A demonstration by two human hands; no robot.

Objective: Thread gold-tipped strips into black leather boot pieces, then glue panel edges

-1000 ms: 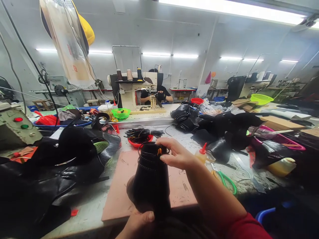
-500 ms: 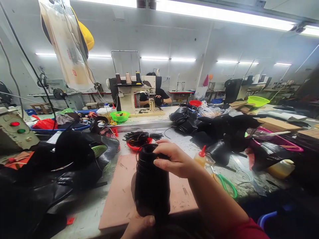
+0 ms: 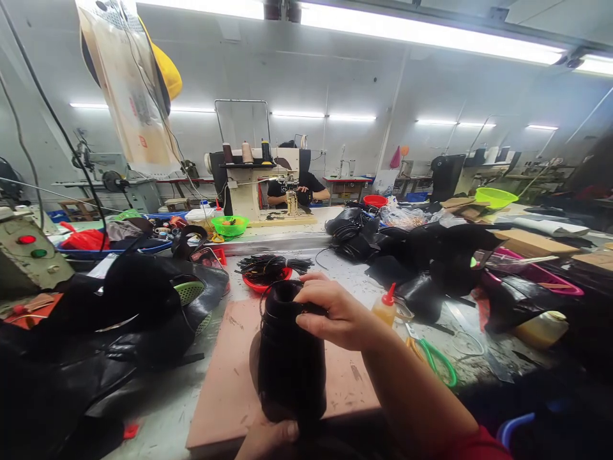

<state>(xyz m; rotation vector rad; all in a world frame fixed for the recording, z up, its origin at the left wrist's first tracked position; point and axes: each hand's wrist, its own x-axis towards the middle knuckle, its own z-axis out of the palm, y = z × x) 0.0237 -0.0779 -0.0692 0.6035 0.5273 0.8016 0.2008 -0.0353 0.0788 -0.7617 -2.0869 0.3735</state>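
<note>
The right hand [image 3: 330, 312] pinched the top rim of the black boot-like piece [image 3: 292, 370], probably to steady its opening. The left hand [image 3: 268, 439] touched the lower end with its thumb, perhaps for support; its fingers were hidden, so I could not tell this grip. The piece stood upright over the pink board [image 3: 218, 390], between the 2 hands. The right forearm [image 3: 414, 383] slanted from lower right. Beyond, 1 red bowl [image 3: 258, 287] held black straps [image 3: 271, 266].

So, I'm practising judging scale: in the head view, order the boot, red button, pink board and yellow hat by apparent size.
Largest to smallest, as seen:
Pink board, partly behind the boot
Boot
Yellow hat, partly hidden
Red button
</note>
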